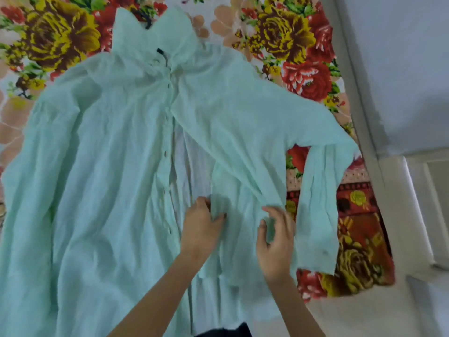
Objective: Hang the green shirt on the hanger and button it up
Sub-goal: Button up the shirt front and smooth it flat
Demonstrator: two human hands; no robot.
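Observation:
The pale green shirt (102, 152) lies spread front-up on a flowered bedspread, collar at the top. A dark hanger (162, 54) shows inside the collar, its hook (147, 25) poking out above. The top of the placket looks closed; lower down the front gapes open, showing the lighter inside. A row of small buttons (166, 154) runs down the left panel's edge. My left hand (200, 227) pinches the edge of the right front panel. My right hand (275, 235) grips a fold of the same panel, just to the right. The right sleeve (318, 203) is folded downward.
The flowered bedspread (291, 37) covers the bed, whose right edge (379, 251) drops off beside a grey-white wall (401, 69) and a pale floor (364, 317).

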